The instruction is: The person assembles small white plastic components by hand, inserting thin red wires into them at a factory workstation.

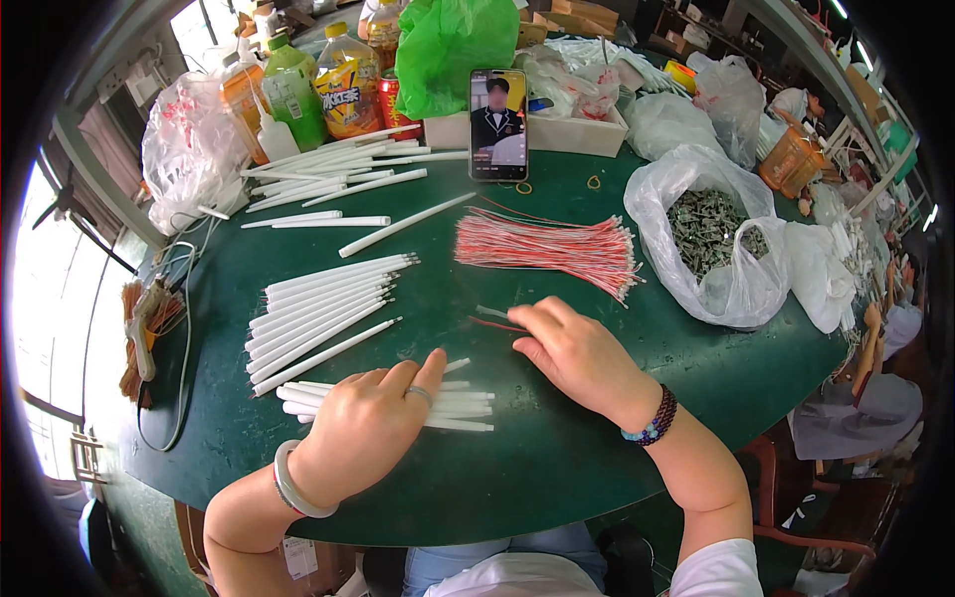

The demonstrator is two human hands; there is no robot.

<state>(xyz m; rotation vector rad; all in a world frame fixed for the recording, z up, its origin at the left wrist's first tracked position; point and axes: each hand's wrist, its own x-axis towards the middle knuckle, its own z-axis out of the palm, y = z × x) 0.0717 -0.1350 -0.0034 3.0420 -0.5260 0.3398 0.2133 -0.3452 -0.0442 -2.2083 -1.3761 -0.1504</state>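
My left hand [366,423] lies palm down over a small heap of white tubes [463,410], its fingers curled. A single white tube [457,366] pokes out beside its fingertips and appears held; the thumb is hidden. My right hand [585,356] pinches a thin red-and-white wire [495,324], whose ends stick out to the left. Left of the hands, more white tubes with thin tips [323,323] are lined up side by side. Beyond my right hand rests a thick bundle of red and white wires [547,249].
A phone [498,129] stands against a white box at the back. Loose white tubes [338,174] lie near bottles [293,90] at far left. On the right, a plastic bag [711,229] holds small dark green parts. A corded tool [144,333] lies at the left edge.
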